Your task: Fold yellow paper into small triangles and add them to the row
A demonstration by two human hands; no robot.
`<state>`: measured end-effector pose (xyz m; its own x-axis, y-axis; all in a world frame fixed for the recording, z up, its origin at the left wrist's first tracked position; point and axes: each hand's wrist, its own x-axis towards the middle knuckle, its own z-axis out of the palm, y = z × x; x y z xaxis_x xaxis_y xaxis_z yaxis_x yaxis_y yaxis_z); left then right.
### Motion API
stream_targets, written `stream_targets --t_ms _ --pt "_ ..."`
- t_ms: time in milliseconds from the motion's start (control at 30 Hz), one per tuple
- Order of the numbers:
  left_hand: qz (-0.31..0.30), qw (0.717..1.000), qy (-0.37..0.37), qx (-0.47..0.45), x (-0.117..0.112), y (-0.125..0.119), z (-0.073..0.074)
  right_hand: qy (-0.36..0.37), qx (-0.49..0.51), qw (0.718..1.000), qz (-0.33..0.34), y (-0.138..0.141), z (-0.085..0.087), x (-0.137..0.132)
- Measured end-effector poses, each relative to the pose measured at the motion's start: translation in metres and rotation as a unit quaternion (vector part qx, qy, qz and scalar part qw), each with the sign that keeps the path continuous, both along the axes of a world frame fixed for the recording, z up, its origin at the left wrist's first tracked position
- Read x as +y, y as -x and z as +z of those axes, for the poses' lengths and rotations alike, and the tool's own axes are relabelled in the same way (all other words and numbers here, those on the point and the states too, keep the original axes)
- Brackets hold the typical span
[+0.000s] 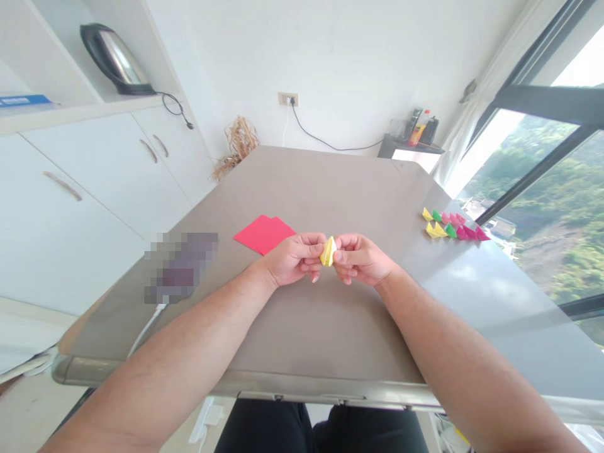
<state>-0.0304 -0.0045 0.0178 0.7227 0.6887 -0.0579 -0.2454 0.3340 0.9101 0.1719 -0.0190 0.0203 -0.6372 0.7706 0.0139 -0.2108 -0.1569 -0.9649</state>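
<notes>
Between my two hands, above the middle of the table, is a small yellow folded paper piece [328, 251] with a pale inner side showing. My left hand [293, 258] pinches its left edge between thumb and fingers. On the opposite edge, my right hand [361, 258] grips it the same way. Red paper sheets [262, 234] lie flat on the table just beyond my left hand, partly covered by it. Far to the right stand two rows of small folded paper boats [450, 231] in yellow, green, pink and magenta.
The grey-brown table [325, 333] spans the view. A blurred-out device [182, 267] with a white cable [146, 330] lies at the left. Behind the table are a wall socket [287, 99], dried stalks [240, 139] and a small stand with bottles [419, 129]. Windows line the right side.
</notes>
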Motion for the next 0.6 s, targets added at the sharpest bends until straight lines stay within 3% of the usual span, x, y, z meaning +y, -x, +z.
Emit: stream_targets --t_ms 333,600 --pt "-0.009 1.000 -0.002 0.012 0.0037 0.0059 0.0011 0.009 -0.004 0.999 -0.051 0.0003 0.0037 -0.0015" --pt "-0.006 1.000 -0.010 0.003 0.0001 0.0049 -0.0022 0.015 -0.002 1.000 -0.027 -0.0026 0.0038 0.0003"
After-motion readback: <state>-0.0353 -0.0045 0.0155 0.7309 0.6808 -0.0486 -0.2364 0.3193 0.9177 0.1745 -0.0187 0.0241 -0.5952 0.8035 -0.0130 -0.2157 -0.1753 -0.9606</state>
